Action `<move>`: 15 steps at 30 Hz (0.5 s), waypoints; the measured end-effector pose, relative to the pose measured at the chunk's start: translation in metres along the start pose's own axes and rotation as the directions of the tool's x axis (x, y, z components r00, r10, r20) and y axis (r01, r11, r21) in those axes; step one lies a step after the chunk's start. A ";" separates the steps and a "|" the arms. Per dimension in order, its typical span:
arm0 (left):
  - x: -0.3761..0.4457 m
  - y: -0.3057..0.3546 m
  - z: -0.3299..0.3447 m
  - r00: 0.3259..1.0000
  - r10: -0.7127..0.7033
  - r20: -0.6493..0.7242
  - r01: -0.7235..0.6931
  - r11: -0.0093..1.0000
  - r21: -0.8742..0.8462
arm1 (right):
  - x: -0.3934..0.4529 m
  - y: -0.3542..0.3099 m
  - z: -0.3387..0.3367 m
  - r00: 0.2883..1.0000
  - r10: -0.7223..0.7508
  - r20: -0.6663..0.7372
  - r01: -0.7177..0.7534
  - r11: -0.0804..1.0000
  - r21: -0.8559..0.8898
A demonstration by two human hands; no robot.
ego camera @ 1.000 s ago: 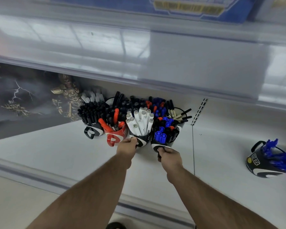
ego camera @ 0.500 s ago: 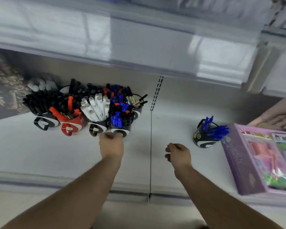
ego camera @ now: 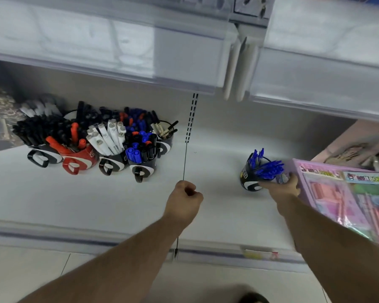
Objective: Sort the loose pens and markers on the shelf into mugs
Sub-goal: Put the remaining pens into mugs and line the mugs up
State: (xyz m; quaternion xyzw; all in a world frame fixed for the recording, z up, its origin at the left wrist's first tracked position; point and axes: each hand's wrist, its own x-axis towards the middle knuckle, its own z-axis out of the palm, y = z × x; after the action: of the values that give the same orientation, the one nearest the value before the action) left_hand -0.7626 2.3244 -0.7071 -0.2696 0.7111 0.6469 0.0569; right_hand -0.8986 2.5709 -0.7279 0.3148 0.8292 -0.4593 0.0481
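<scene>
I'm curling my right hand (ego camera: pixel 281 186) around the lone mug (ego camera: pixel 249 179) of blue pens (ego camera: pixel 266 166) — top-heavy, so I'm holding low; left hand (ego camera: pixel 184 199) is fisted, empty.

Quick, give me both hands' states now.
Left hand: closed in a fist, holding nothing visible.
Right hand: gripping the black mug of blue pens.

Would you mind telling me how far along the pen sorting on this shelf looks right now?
Mostly done, it seems: the cluster of mugs at the left is packed with black, red, white and blue markers, and no loose pens show on the shelf. In hand: the right hand grips the lone mug of blue pens; the left hand is a loose, empty fist. Left: probably setting that mug with the others.
</scene>
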 end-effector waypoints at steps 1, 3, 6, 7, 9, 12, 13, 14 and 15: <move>-0.001 -0.002 0.002 1.000 -0.015 0.005 0.015 1.000 -0.001 | 0.000 0.003 0.006 1.000 -0.007 -0.002 0.008 0.999 0.052; -0.002 -0.006 0.006 0.999 -0.035 0.008 0.035 0.999 0.003 | -0.002 0.009 0.023 0.998 -0.041 -0.037 0.047 0.983 0.175; -0.001 -0.007 0.005 1.000 -0.029 0.012 0.028 0.998 0.051 | -0.007 0.010 0.048 0.990 -0.076 -0.118 0.105 0.959 0.262; 0.001 -0.006 0.003 1.000 -0.024 0.008 0.023 0.997 0.069 | -0.007 0.010 0.055 0.988 -0.086 -0.130 0.119 0.953 0.278; 0.007 -0.001 -0.004 1.000 -0.011 -0.010 0.012 0.996 0.092 | 0.000 0.013 0.065 0.985 -0.096 -0.144 0.135 0.947 0.292; 0.017 0.004 -0.014 0.999 0.017 -0.040 -0.012 0.991 0.135 | 0.005 0.014 0.065 0.983 -0.083 -0.166 0.117 0.971 0.206; 0.018 0.004 -0.016 0.999 0.023 -0.040 -0.017 0.988 0.151 | 0.006 0.014 0.064 0.980 -0.094 -0.176 0.125 0.977 0.174; 0.018 0.002 -0.018 0.999 0.024 -0.034 -0.018 0.986 0.164 | 0.010 0.014 0.065 0.974 -0.118 -0.192 0.148 0.978 0.149; 0.018 0.001 -0.019 0.999 0.025 -0.026 -0.019 0.983 0.181 | 0.010 0.011 0.065 0.969 -0.135 -0.209 0.168 0.975 0.148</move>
State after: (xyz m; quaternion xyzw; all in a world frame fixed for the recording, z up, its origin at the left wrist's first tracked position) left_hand -0.7729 2.3008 -0.7110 -0.2646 0.7704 0.5765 0.0639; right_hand -0.9136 2.5288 -0.7768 0.2971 0.8109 -0.4950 -0.0960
